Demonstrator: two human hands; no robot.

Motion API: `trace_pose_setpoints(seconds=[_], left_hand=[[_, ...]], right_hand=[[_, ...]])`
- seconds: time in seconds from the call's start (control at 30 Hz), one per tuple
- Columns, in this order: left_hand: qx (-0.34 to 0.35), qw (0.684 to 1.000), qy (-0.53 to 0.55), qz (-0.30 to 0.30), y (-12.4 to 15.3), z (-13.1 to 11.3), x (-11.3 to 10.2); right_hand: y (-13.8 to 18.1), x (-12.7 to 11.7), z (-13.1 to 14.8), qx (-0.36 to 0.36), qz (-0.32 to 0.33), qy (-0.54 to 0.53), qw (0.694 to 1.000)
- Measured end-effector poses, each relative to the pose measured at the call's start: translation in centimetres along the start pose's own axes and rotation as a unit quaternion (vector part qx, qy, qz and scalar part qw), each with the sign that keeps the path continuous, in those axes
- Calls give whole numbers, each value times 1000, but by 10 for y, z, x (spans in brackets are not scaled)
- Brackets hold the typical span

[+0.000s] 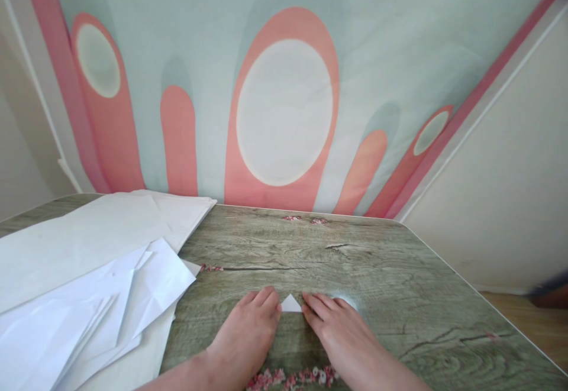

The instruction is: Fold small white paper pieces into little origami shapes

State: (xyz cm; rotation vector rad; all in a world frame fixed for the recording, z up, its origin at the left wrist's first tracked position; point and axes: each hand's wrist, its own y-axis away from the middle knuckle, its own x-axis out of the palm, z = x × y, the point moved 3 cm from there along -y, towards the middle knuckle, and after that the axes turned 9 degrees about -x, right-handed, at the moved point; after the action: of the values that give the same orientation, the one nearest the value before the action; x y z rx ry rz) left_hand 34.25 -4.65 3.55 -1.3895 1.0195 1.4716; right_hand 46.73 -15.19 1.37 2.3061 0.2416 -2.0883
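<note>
A small white folded paper (291, 304) lies on the table between my hands, its visible part a triangle pointing away from me. My left hand (249, 327) has its fingers curled and drawn together at the paper's left corner. At the right corner, the fingertips and thumb of my right hand (333, 322) close on the edge, the other fingers lying close together. Both corners are partly hidden under the fingers.
On the left, large white sheets (110, 219) cover part of the wood-patterned table (266, 237). Several smaller loose papers (164, 278) overlap on top of them. Behind the table's far edge hangs a backdrop (208, 83) with pink and pale green shapes.
</note>
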Motion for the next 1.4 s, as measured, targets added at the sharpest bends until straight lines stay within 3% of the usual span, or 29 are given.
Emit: trace_pose_setpoints(seconds=[0.3,0.67,1.2,1.4], left_hand=[[5,1000,20,-6,-1,0,-1],[-6,990,129,-60,1,10,-5],[-28,977,185,-100,-9,22,11],[-37,972,197,-120,-9,24,10]], right_hand=[[-2,2,-4,15,4,-20,1000],[-11,-9,-3,103,-131,-198,966],[-14,5,-13,112,-193,-308,925],[-16,4,-13,88,-194,-312,926]])
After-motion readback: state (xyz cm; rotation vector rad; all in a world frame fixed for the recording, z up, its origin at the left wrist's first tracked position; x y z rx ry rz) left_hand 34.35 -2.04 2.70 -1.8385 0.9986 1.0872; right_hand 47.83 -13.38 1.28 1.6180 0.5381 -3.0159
